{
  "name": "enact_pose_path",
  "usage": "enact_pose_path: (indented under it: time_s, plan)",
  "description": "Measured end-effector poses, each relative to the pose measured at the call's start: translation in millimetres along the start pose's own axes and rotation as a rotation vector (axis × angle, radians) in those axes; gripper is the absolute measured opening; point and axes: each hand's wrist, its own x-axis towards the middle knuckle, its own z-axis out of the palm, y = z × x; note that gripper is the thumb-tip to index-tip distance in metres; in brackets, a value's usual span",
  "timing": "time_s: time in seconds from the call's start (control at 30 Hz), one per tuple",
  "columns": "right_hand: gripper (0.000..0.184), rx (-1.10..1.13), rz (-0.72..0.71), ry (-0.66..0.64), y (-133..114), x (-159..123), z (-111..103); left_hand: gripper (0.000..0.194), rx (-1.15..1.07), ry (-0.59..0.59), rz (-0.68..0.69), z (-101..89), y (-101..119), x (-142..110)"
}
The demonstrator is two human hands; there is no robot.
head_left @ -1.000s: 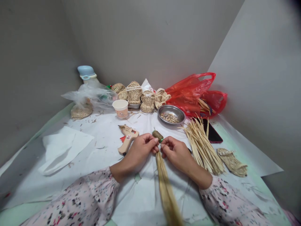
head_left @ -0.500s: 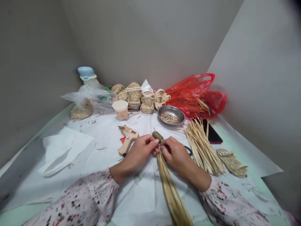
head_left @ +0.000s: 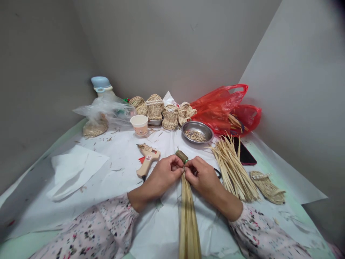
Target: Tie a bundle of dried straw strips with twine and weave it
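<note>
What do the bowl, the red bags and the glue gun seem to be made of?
Bowl: likely stainless steel, smooth, with grey metallic shine.
Red bags: thin, glossy plastic film, crinkled and see-through in places.
Glue gun: probably hard plastic, beige; its body looks moulded, finish unclear.

The long strips (head_left: 188, 219) running toward me from my fingers looked dry and fibrous, with a faint sheen. The far bowl (head_left: 197, 132) was smooth, glossy metal; the red bag (head_left: 218, 108), far right, was thin, shiny plastic. Matt, creased white paper (head_left: 113, 190) covered the table.
</note>
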Motion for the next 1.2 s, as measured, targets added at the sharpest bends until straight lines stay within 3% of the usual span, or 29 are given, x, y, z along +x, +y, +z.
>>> enact_pose_path:
  time_s: [0.37,0.73,1.2]
  plan:
    - [0.008,0.062,0.001,0.013,-1.6,-0.4,0.9,0.009,0.017,0.039,0.032,5.2,-5.4,0.4]
    - [0.009,0.184,0.115,-0.031,-5.1,1.6,-3.2,0.008,-0.018,0.089,-0.035,6.5,2.7,-2.2]
    - [0.019,0.325,0.153,-0.054,-8.0,-0.2,-10.2,0.01,-0.028,0.099,-0.064,5.2,8.1,-3.0]
